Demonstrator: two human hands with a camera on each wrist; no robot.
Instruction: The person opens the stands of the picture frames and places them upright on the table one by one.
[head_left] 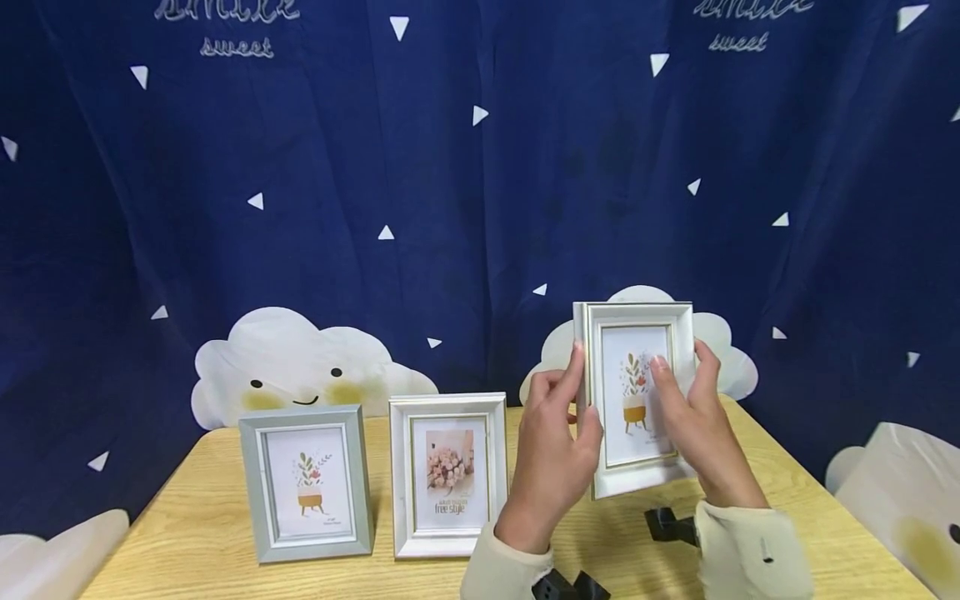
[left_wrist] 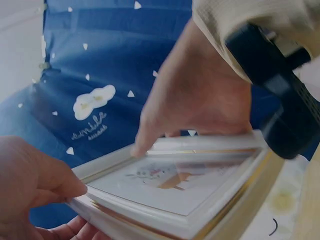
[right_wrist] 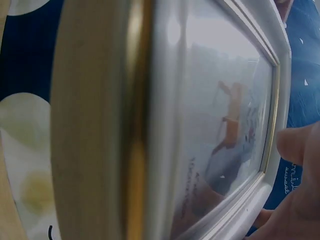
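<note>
Both hands hold a white picture frame (head_left: 626, 446) with a gold inner line, up over the right half of the table, slightly tilted. Behind its clear front is a print of a potted plant in an orange-and-white pot on legs. My left hand (head_left: 551, 450) grips the left side, thumb near the front edge. With its thumb over the print and fingers at the right edge, my right hand (head_left: 705, 429) holds the other side. In the left wrist view the frame (left_wrist: 165, 200) lies between the left hand (left_wrist: 30, 185) and the right hand (left_wrist: 200, 95).
On the wooden table (head_left: 187, 517) stand a grey-green picture frame (head_left: 307, 483) with a similar plant print and a white picture frame (head_left: 450, 467) with a pink flower print. Behind hangs a dark blue curtain (head_left: 450, 183) with white triangles and clouds. Black wrist cameras (head_left: 671, 527) sit near the sleeves.
</note>
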